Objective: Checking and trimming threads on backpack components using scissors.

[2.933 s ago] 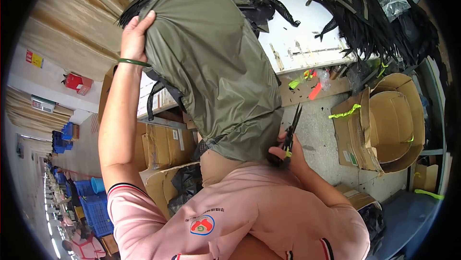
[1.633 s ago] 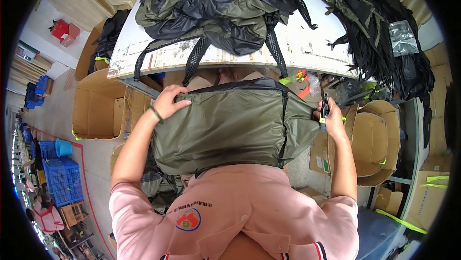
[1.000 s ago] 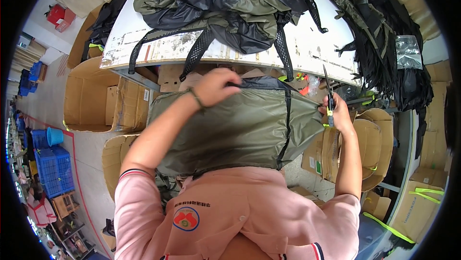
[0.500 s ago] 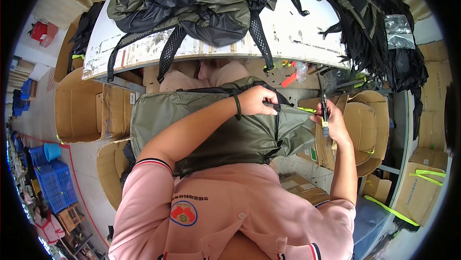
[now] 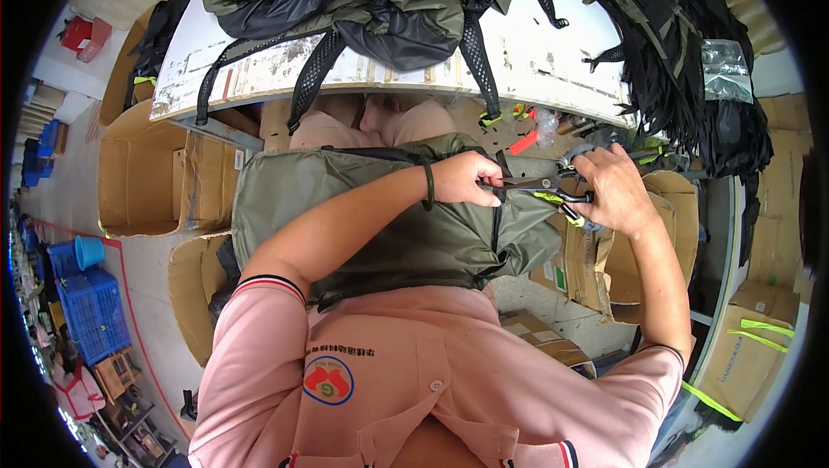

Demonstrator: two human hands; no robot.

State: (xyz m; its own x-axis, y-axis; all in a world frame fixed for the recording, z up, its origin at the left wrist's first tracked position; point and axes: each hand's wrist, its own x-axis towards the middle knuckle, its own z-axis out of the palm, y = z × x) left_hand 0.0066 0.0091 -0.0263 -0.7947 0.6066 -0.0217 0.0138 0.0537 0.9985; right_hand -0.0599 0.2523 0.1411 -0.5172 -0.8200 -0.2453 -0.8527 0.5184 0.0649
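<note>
Across my lap lies an olive-green fabric bag (image 5: 380, 230) with black trim. My left hand (image 5: 462, 180) pinches the bag's cloth by a black seam near its right end, thumb and fingers together. In my right hand (image 5: 617, 190) is a pair of scissors (image 5: 546, 183), fingers through the handles. Their blades point left, at the cloth beside my left fingertips; whether they touch a thread there is too small to tell. A neon-yellow strip (image 5: 547, 198) shows on the bag just below the scissors.
Beyond my lap stands a white worktable (image 5: 544, 53) bearing a pile of black and green bags (image 5: 380, 10), straps hanging over its edge. Black straps (image 5: 682, 62) hang at the far right. Cardboard boxes (image 5: 142, 183) flank me on both sides; blue crates (image 5: 91, 317) stand further left.
My right hand has turned the scissors from upright to lying across, blades toward my left fingers. It has let go of the bag's right corner, which has sagged inward. My left hand keeps its pinch.
</note>
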